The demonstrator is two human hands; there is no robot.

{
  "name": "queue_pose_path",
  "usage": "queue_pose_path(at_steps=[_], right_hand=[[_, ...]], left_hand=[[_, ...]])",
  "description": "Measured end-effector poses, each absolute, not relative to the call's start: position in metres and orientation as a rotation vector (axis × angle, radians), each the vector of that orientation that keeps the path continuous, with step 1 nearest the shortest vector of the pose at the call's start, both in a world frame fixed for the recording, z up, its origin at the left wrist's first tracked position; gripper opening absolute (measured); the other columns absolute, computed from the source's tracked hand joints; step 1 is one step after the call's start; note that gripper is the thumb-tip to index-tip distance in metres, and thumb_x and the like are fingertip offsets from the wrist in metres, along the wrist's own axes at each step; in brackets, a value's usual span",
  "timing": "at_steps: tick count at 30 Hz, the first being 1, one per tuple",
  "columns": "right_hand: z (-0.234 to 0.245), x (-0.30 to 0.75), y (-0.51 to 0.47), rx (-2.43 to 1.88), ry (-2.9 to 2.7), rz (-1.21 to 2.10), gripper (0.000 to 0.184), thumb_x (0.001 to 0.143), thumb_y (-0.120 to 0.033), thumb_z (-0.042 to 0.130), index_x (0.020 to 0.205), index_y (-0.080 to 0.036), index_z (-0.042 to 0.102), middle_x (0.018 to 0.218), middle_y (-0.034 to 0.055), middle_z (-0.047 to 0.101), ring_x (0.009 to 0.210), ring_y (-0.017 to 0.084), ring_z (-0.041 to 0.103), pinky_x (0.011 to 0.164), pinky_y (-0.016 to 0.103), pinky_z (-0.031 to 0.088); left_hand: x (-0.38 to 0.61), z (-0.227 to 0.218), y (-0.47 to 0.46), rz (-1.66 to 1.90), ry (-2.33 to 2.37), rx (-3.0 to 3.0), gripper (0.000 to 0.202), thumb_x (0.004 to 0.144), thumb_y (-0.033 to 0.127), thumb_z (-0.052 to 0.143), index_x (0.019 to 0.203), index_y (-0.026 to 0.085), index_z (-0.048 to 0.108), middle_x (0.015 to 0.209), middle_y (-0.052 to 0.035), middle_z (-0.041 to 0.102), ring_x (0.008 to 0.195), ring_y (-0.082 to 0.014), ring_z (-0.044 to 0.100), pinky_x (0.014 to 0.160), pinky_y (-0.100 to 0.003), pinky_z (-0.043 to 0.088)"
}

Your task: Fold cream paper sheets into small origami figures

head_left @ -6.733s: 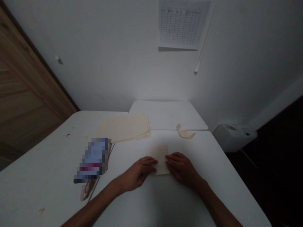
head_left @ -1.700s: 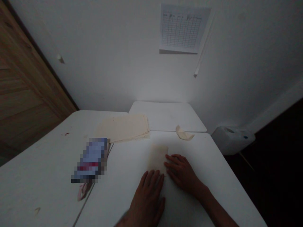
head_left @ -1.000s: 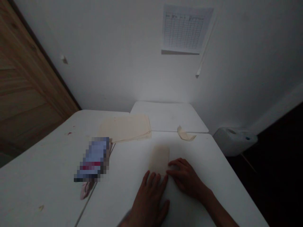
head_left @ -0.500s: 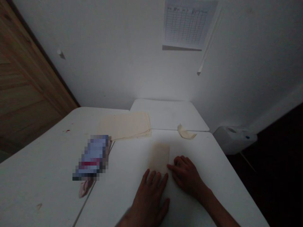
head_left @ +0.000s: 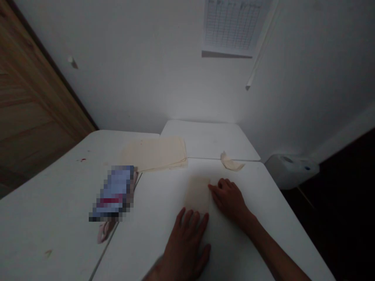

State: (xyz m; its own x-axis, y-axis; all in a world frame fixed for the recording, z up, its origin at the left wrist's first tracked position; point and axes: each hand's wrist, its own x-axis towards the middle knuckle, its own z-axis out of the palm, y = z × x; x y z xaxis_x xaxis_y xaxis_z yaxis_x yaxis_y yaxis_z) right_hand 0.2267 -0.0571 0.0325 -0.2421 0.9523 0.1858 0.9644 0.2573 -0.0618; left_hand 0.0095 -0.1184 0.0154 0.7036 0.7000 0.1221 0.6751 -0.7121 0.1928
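A small cream rectangular piece (head_left: 197, 194), seemingly paper folded flat, lies on the white table in front of me. My left hand (head_left: 187, 236) rests palm down, fingers spread, its fingertips on the near edge of this piece. At its upper right corner is the tip of my right index finger, stretched out and touching the right edge. The other fingers of my right hand (head_left: 230, 199) are curled loosely, with nothing visible in them. Farther back, to the left, lies a stack of larger cream sheets (head_left: 155, 153).
A crumpled cream scrap (head_left: 231, 162) lies back right on the white table (head_left: 146, 238). Left is a blurred-out bluish object (head_left: 115, 191) on a pinkish item (head_left: 104, 231). A white wall stands behind, with a printed chart (head_left: 230, 27). A whitish container (head_left: 290, 171) stands beyond the right edge.
My right hand has slid away from me along the piece's right edge, from near its lower corner to its upper corner. My left hand has stayed in place.
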Motion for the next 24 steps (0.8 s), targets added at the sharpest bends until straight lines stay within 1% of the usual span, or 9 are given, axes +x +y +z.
queue_pose_path(at_steps=[7,13,17,20,24], right_hand=[[0.032,0.228,-0.043,-1.837,-2.315,-0.145,0.031,0.096,-0.035,0.042,0.121,-0.028,0.058,0.097,0.0079,0.057,0.094,0.022,0.050,0.084,0.034,0.035],[0.025,0.228,-0.050,-1.766,-2.290,-0.111,0.040,0.091,-0.047,0.050,0.124,-0.025,0.056,0.103,0.0092,0.056,0.096,0.024,0.049,0.087,0.038,0.036],[0.024,0.232,-0.053,-1.652,-2.342,-0.009,0.038,0.090,-0.045,0.051,0.123,-0.026,0.057,0.111,0.0088,0.055,0.101,0.024,0.049,0.091,0.039,0.036],[0.027,0.235,-0.053,-1.642,-2.346,0.049,0.042,0.088,-0.049,0.053,0.124,-0.027,0.057,0.117,0.0093,0.054,0.106,0.025,0.048,0.093,0.040,0.036],[0.029,0.239,-0.052,-1.677,-2.355,0.112,0.060,0.078,-0.062,0.060,0.128,-0.028,0.055,0.131,0.0095,0.048,0.118,0.028,0.042,0.099,0.044,0.032]], left_hand=[[0.011,0.020,-0.119,0.252,1.145,2.758,0.069,0.085,0.043,0.052,0.146,0.023,0.028,0.135,-0.0107,0.049,0.124,-0.0317,0.042,0.111,-0.054,0.023],[0.011,0.019,-0.119,0.279,1.150,2.774,0.069,0.084,0.042,0.053,0.146,0.024,0.028,0.134,-0.0097,0.050,0.123,-0.0312,0.043,0.110,-0.054,0.023],[0.011,0.016,-0.119,0.296,1.153,2.777,0.069,0.083,0.043,0.053,0.146,0.024,0.029,0.134,-0.0097,0.050,0.123,-0.0319,0.043,0.110,-0.054,0.025],[0.010,0.013,-0.118,0.297,1.148,2.784,0.069,0.084,0.045,0.052,0.145,0.020,0.031,0.135,-0.0109,0.050,0.123,-0.0320,0.043,0.110,-0.053,0.026],[0.008,0.008,-0.118,0.343,1.136,2.825,0.067,0.086,0.048,0.048,0.141,0.012,0.036,0.138,-0.0140,0.047,0.125,-0.0328,0.041,0.109,-0.050,0.029]])
